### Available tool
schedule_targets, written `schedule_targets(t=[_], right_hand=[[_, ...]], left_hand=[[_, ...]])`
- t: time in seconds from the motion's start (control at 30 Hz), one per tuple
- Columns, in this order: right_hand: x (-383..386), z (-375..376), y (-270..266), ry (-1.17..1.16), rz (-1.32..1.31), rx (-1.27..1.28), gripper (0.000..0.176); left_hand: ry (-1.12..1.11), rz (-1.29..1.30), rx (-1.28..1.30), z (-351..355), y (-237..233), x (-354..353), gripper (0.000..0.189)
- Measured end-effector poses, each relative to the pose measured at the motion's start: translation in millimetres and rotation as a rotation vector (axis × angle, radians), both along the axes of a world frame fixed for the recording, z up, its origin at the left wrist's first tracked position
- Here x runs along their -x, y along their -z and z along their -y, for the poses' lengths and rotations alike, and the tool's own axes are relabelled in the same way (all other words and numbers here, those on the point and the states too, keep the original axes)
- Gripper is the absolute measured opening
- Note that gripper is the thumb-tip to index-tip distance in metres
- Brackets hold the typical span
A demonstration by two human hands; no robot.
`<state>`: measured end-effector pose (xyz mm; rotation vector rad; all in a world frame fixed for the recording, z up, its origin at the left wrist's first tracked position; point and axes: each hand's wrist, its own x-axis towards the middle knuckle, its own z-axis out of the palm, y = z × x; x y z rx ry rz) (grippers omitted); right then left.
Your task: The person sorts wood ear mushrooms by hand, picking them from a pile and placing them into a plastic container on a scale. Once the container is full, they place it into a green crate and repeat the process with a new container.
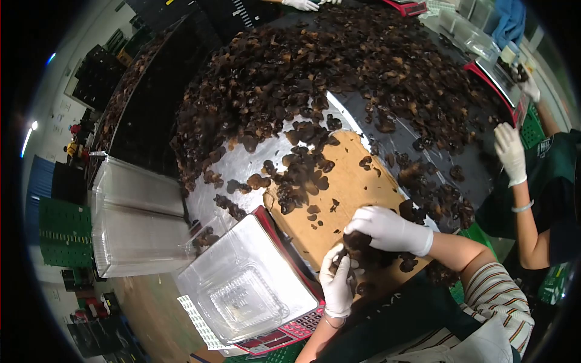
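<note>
Head view, left hand (336, 283) and right hand (387, 228) both closed, pinching dark fungus (357, 241) over the cardboard's (363, 190) near end; from where I stand, looks like it could tear if squeezed too hard, or drop if the gloves slip.

Your fisheye view curves and blackens at its edges; bright overhead light glares off the plastic containers (142, 221), while the dark mushroom pieces (284, 54) lose detail in shadow.
</note>
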<state>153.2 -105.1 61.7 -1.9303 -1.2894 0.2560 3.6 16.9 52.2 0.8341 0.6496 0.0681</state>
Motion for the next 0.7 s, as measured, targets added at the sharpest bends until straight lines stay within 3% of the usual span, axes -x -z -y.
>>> schedule_targets(t=[0.07,0.17,0.3,0.37,0.47,0.7], right_hand=[[11,6,7,-0.061,0.003,-0.032,0.039],[23,7,-5,-0.069,-0.314,-0.153,0.04],[27,15,-19,-0.013,-0.453,-0.154,0.045],[35,14,-15,0.028,-0.463,-0.185,0.038],[42,12,-12,0.069,-0.502,-0.239,0.028],[38,15,-9,0.022,-0.298,-0.173,0.033]], left_hand=[[0.051,0.021,0.042,0,1,1,0.024],[0.108,0.039,0.031,-2,13,7,0.021],[-0.011,0.044,-0.03,0,14,9,0.018],[-0.067,0.05,-0.058,6,17,9,0.017],[0.057,0.076,-0.059,2,18,11,0.016],[-0.032,0.153,0.158,2,-8,11,0.02]])
